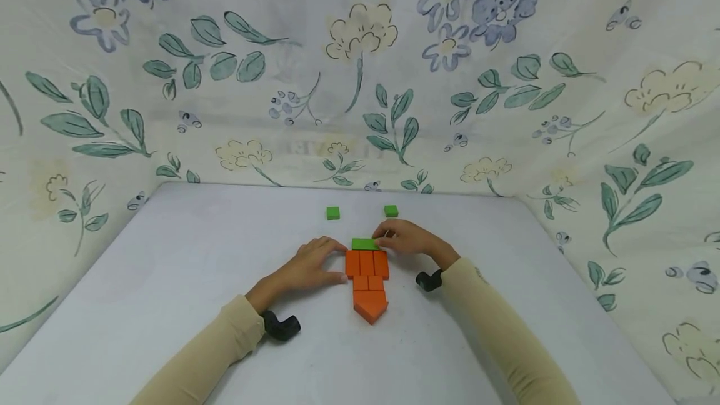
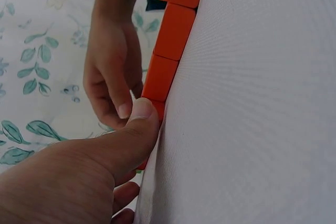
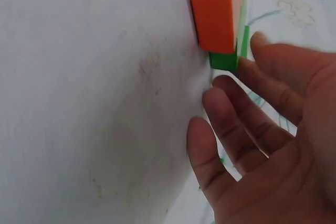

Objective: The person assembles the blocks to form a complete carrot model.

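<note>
Orange blocks lie flat against one another: upright rectangular blocks [image 1: 367, 264] on top, small square blocks [image 1: 368, 283] under them, and a pointed block [image 1: 371, 306] at the near end. A green rectangular block [image 1: 364, 244] lies against their far edge. My left hand [image 1: 315, 264] is at the left side of the orange blocks, fingers and thumb spread; in the left wrist view its thumb [image 2: 142, 111] rests at an orange block. My right hand [image 1: 407, 239] touches the right end of the green block with a fingertip [image 3: 244, 66], its other fingers loosely bent.
Two small green blocks, a left one [image 1: 333, 213] and a right one [image 1: 390, 211], lie farther back on the white table [image 1: 225, 236]. A flowered cloth [image 1: 315, 80] hangs behind it. Black wrist devices stick out near both cuffs.
</note>
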Action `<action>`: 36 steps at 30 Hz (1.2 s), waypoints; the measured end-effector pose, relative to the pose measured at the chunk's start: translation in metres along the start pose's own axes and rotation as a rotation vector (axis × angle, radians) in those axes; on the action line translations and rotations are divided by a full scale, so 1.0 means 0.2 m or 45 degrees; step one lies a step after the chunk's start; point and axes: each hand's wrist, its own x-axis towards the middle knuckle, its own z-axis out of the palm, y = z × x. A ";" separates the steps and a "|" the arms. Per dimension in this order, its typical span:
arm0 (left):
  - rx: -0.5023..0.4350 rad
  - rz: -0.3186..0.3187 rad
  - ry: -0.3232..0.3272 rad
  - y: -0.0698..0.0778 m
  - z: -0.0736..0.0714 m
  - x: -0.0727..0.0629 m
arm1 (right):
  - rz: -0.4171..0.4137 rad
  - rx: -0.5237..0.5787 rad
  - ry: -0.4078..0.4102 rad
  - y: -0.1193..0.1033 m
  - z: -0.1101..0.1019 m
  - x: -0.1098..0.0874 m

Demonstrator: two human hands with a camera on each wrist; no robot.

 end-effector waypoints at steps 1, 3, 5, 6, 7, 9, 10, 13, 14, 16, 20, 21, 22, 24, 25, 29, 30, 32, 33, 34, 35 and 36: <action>-0.003 -0.001 0.000 0.00 0.00 0.00 | -0.012 -0.004 -0.001 0.00 0.00 0.00; -0.001 0.002 0.000 0.00 0.00 0.00 | -0.035 -0.017 0.000 0.00 0.00 0.01; 0.001 0.006 0.002 0.00 0.00 0.00 | -0.046 -0.031 -0.001 0.00 0.01 0.02; 0.000 0.007 0.003 0.00 0.00 0.00 | -0.053 -0.040 -0.002 0.00 0.01 0.02; -0.001 0.007 0.002 0.00 0.00 0.00 | -0.053 -0.046 -0.003 0.00 0.01 0.03; 0.001 0.008 0.002 0.00 0.00 0.00 | -0.053 -0.054 -0.008 0.00 0.01 0.03; 0.001 0.007 0.001 -0.01 0.01 0.00 | -0.054 -0.056 -0.010 0.00 0.01 0.03; 0.001 0.010 -0.001 -0.01 0.00 0.00 | -0.046 -0.057 -0.010 0.00 0.01 0.04; 0.004 0.010 -0.002 -0.01 0.00 0.00 | -0.043 -0.056 -0.009 0.00 0.01 0.03; 0.008 0.010 0.000 -0.01 0.00 0.00 | -0.032 -0.048 0.002 0.00 0.01 0.03; 0.018 0.008 0.002 0.00 0.00 0.00 | 0.003 0.016 0.068 0.00 0.01 -0.03; 0.020 0.009 0.003 0.00 0.00 0.01 | 0.013 0.042 0.087 0.00 0.02 -0.05; 0.020 0.006 0.000 0.00 0.01 0.01 | 0.023 0.064 0.105 0.00 0.02 -0.08; 0.020 0.005 -0.003 0.01 0.01 0.01 | 0.030 0.092 0.131 0.01 0.03 -0.14; 0.019 -0.002 -0.006 0.01 0.01 0.01 | 0.033 0.101 0.138 0.02 0.03 -0.17; 0.030 -0.027 -0.012 0.02 0.00 0.01 | -0.024 0.107 0.131 0.04 0.06 -0.27; 0.029 -0.030 -0.007 0.01 0.00 0.01 | -0.051 0.101 0.131 0.05 0.06 -0.28; 0.033 -0.038 -0.002 0.01 -0.01 0.01 | -0.110 0.070 0.130 0.05 0.08 -0.29; 0.029 -0.039 0.001 0.01 -0.01 0.01 | -0.131 0.049 0.133 0.06 0.09 -0.29; 0.020 -0.036 0.003 0.01 0.00 0.01 | -0.147 0.033 0.138 0.06 0.09 -0.29; 0.015 -0.036 0.000 0.01 0.00 0.01 | -0.149 0.026 0.143 0.05 0.10 -0.29; 0.009 -0.037 -0.004 0.00 0.01 0.01 | -0.147 0.023 0.148 0.06 0.10 -0.29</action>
